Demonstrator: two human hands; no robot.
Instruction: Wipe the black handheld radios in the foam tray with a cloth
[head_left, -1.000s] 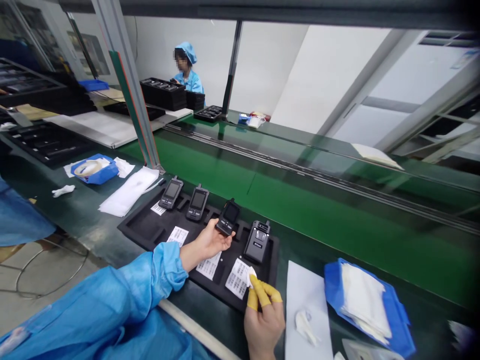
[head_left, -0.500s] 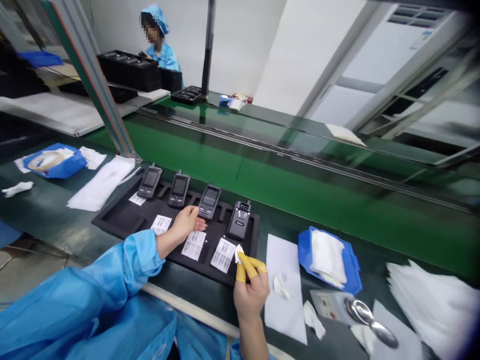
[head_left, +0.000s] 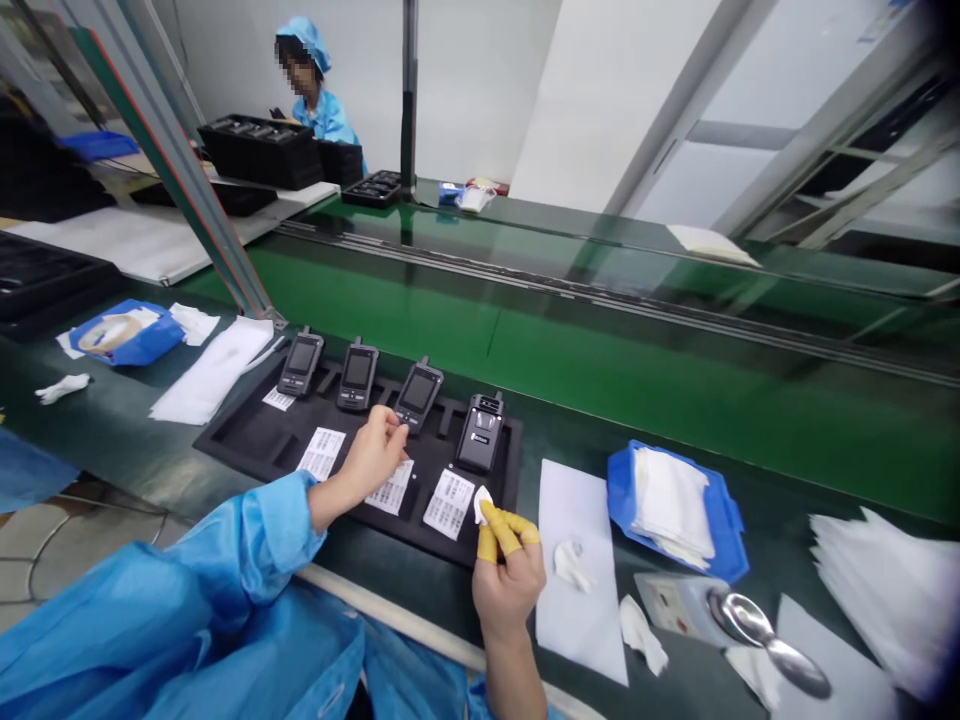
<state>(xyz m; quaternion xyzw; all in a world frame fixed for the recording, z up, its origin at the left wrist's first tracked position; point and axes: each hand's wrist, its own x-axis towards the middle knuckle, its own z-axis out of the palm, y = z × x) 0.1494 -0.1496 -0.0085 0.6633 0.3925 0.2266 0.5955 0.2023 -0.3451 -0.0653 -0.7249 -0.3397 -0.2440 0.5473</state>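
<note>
The left hand touches the third device from the left, in the tray; whether its grip is closed, I cannot tell. The right hand pinches a cloth. Apparently positioning; adjustment calls for light fingertips.

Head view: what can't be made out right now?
- Labels: print too small to read, head view.
- Third handheld from left: lower corner behind left hand, head view.
- Face-down handheld: its front, hidden by its own back, head view.
- White wipe: partly behind right hand's fingers, head view.
- Paper stack: blurred, cut by right edge, head view.
</note>
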